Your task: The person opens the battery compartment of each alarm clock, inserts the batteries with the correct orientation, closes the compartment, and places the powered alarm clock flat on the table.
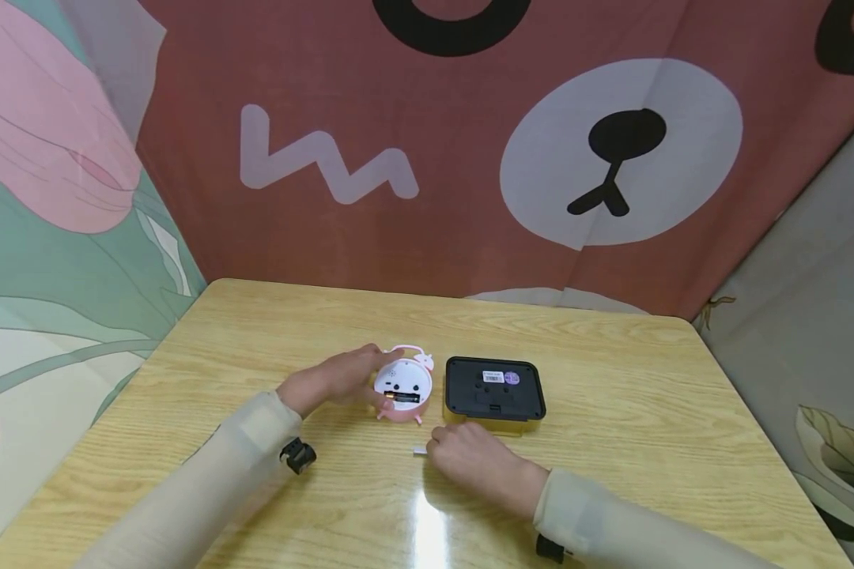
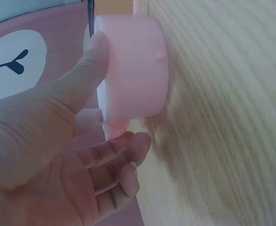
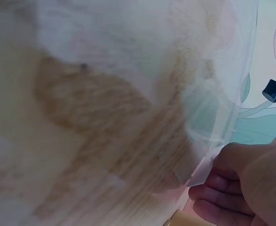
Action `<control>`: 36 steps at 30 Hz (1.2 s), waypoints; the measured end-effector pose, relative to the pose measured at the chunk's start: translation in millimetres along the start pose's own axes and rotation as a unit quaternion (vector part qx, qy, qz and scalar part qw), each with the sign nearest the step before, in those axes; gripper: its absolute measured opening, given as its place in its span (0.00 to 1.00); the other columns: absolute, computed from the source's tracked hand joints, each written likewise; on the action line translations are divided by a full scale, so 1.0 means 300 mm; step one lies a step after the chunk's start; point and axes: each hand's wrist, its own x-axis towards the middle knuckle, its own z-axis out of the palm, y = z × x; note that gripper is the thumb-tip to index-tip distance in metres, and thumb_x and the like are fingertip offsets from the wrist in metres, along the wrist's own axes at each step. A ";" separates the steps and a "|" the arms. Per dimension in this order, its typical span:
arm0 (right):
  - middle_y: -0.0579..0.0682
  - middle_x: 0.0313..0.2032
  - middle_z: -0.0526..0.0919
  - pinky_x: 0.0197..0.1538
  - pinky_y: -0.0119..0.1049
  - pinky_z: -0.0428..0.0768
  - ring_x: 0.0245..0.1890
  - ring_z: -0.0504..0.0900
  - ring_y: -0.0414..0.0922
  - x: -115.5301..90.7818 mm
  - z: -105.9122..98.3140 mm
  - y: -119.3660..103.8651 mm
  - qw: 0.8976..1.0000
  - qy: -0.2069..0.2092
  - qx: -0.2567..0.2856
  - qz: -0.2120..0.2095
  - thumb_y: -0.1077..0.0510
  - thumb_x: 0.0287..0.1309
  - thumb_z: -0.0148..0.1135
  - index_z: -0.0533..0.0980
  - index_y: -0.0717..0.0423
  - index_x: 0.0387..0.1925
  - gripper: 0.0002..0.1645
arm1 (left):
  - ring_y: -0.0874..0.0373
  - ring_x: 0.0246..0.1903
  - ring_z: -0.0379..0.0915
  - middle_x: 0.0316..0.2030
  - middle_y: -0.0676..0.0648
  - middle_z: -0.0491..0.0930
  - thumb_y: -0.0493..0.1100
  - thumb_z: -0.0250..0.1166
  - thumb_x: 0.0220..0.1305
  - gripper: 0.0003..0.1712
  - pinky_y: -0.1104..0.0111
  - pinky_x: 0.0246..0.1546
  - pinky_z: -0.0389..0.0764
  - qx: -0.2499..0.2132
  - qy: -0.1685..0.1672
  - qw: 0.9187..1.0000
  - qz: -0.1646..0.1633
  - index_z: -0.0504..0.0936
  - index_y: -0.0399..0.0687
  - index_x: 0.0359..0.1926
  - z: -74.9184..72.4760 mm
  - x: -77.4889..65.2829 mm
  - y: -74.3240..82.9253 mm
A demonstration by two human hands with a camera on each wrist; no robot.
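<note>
A pink alarm clock (image 1: 403,409) lies on the table with its white back up. A dark battery (image 1: 402,397) shows in its uncovered slot. My left hand (image 1: 345,378) holds the clock from the left side. In the left wrist view the thumb (image 2: 93,59) lies along the clock's back rim, with the other fingers curled beside the pink casing (image 2: 135,68). Low over the table, to the right and nearer to me, my right hand (image 1: 473,457) pinches a small flat white piece (image 1: 419,451). Most of that piece is hidden by the fingers in the head view.
Right of the clock lies a black-backed box-shaped device (image 1: 494,399) with gold sides and two stickers, just beyond my right hand. The wooden table (image 1: 612,371) ends at a hanging cloth (image 1: 455,229) with a bear print. Dark wrist cameras sit under both sleeves.
</note>
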 end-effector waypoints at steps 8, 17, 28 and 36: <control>0.42 0.23 0.79 0.21 0.25 0.68 0.18 0.70 0.34 -0.010 -0.020 0.012 1.000 0.002 0.017 -0.004 0.68 0.52 0.67 0.82 0.51 0.26 0.09 | 0.52 0.47 0.74 0.55 0.36 0.75 0.51 0.76 0.57 0.54 0.53 0.56 0.78 -0.015 -0.002 1.000 -0.006 0.58 0.46 0.78 0.004 -0.001 -0.005; 0.41 0.22 0.78 0.21 0.25 0.68 0.19 0.69 0.33 -0.010 -0.064 0.035 0.996 0.019 0.085 0.017 0.69 0.53 0.67 0.79 0.51 0.22 0.11 | 0.52 0.49 0.74 0.55 0.37 0.75 0.52 0.75 0.59 0.53 0.53 0.58 0.77 -0.010 0.000 1.000 0.001 0.58 0.46 0.78 0.003 -0.006 -0.010; 0.41 0.23 0.80 0.22 0.26 0.70 0.20 0.72 0.33 0.010 -0.128 0.069 0.990 0.063 0.111 0.052 0.65 0.58 0.67 0.80 0.51 0.23 0.10 | 0.50 0.54 0.73 0.58 0.37 0.74 0.55 0.74 0.59 0.54 0.52 0.61 0.74 -0.017 -0.003 1.000 -0.003 0.57 0.46 0.79 0.006 -0.004 -0.012; 0.42 0.23 0.79 0.21 0.25 0.69 0.19 0.70 0.32 0.035 -0.143 0.081 0.992 0.081 0.085 0.050 0.65 0.57 0.68 0.80 0.52 0.23 0.10 | 0.47 0.56 0.73 0.59 0.36 0.73 0.53 0.75 0.59 0.54 0.51 0.62 0.74 -0.020 0.003 1.000 0.001 0.57 0.45 0.79 0.012 -0.006 -0.015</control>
